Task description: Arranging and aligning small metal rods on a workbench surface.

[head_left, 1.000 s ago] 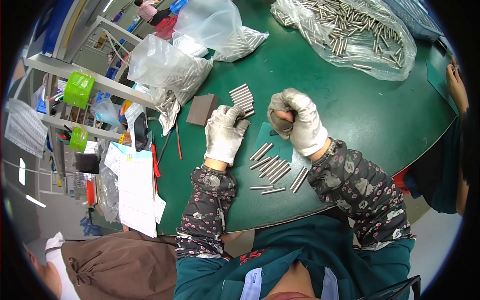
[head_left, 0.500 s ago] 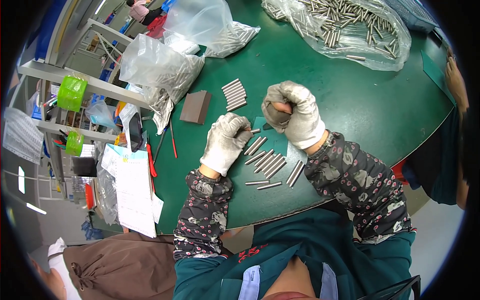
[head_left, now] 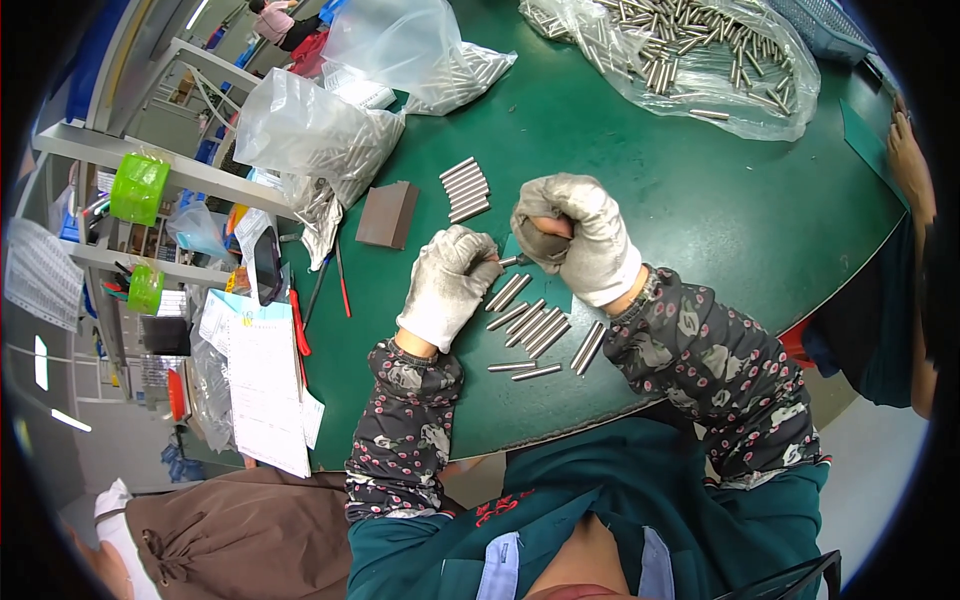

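Note:
My left hand (head_left: 447, 285), in a white work glove, is closed on a short steel pin (head_left: 511, 261) whose end sticks out past the fingertips. Close beside it, my right hand (head_left: 583, 238), also gloved, is curled closed. A dark grey-brown patch shows at its fingers, either soiled glove or a held piece; I cannot tell which. Below the hands several loose steel pins (head_left: 537, 327) lie on the green table (head_left: 690, 225). Farther off, a neat row of pins (head_left: 466, 190) lies side by side, next to a brown rectangular block (head_left: 387, 214).
An opened clear bag of pins (head_left: 700, 60) lies at the far right, near a blue basket (head_left: 825, 28). Filled plastic bags (head_left: 315, 130) stand far left. Papers (head_left: 265, 390) and red-handled pliers (head_left: 299, 322) lie left. Another person's hand (head_left: 908, 160) rests at the right edge.
My right hand has moved a little left and down, closer to the pin in my left hand. The left hand holds nearly the same place, and the loose pins have not moved.

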The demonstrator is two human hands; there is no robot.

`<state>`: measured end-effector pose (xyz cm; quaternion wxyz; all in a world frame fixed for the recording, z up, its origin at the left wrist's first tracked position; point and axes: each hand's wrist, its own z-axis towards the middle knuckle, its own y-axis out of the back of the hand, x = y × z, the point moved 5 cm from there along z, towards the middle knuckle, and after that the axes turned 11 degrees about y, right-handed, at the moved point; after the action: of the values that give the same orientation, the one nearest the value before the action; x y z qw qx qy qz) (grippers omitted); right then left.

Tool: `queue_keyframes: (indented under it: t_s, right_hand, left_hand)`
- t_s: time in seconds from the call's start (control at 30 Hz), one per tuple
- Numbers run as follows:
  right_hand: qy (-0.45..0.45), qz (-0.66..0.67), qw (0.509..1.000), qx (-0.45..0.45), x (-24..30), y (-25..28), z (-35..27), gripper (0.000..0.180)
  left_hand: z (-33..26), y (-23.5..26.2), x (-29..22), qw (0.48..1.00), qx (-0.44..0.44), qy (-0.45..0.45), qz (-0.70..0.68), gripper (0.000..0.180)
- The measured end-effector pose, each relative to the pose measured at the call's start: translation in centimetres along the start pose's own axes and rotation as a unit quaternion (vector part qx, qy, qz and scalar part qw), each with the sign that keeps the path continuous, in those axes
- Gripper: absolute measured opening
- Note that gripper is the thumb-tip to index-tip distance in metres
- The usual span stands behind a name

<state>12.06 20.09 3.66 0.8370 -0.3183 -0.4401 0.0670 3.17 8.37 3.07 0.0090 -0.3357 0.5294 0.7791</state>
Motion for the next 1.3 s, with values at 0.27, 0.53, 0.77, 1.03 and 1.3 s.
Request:
queue_keyframes:
  t_s: [0.27, 0.53, 0.77, 1.03, 1.3]
  right_hand:
    - [-0.006, -0.03, 0.999, -0.039, -0.4, -0.3, 0.3, 0.047]
    - [-0.017, -0.03, 0.999, -0.024, -0.5, 0.1, 0.2, 0.049]
    - [-0.031, -0.023, 0.999, -0.018, -0.4, 0.1, 0.1, 0.049]
    - [0.003, -0.044, 0.999, -0.007, -0.3, 0.5, 0.5, 0.046]
    - [-0.005, -0.01, 1.0, 0.011, -0.2, 0.1, 0.2, 0.044]
  left_hand:
    - [0.4, 0.0, 0.1, 1.0, 0.014, 0.016, 0.007, 0.015]
    - [0.7, 1.8, 0.7, 0.994, -0.015, 0.084, -0.067, 0.016]
    - [3.0, 1.1, 1.0, 0.974, -0.086, 0.047, 0.207, 0.018]
    - [0.6, 1.0, -0.3, 0.998, 0.014, 0.03, 0.044, 0.016]
    - [-0.4, 0.5, -0.2, 0.999, 0.011, 0.012, 0.029, 0.018]
